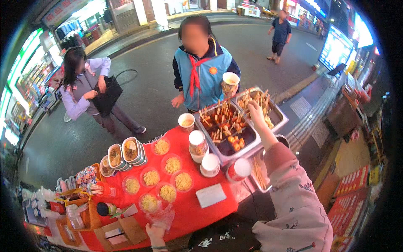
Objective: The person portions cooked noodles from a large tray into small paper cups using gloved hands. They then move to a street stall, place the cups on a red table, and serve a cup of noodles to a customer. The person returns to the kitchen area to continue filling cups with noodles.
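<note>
My right arm stretches over a steel food warmer, and my right hand (257,114) is among the skewers (263,100) in its right-hand pan. Whether its fingers grip a stick is too small to tell. Beside that pan, a divided steel pan (226,152) holds skewered food in dark red broth. Low on the red tablecloth (195,217), my left hand (155,233) holds a crumpled clear plastic bag (163,217). Just beyond the bag stand several clear tubs of noodles (167,192).
Across the stall, a person (201,72) holds a paper cup (230,79); another person (86,82) stands left with a black bag. Lidded cups (210,164), a white box (211,195), stacked food trays (130,149) and an open cardboard box (121,233) occupy the table.
</note>
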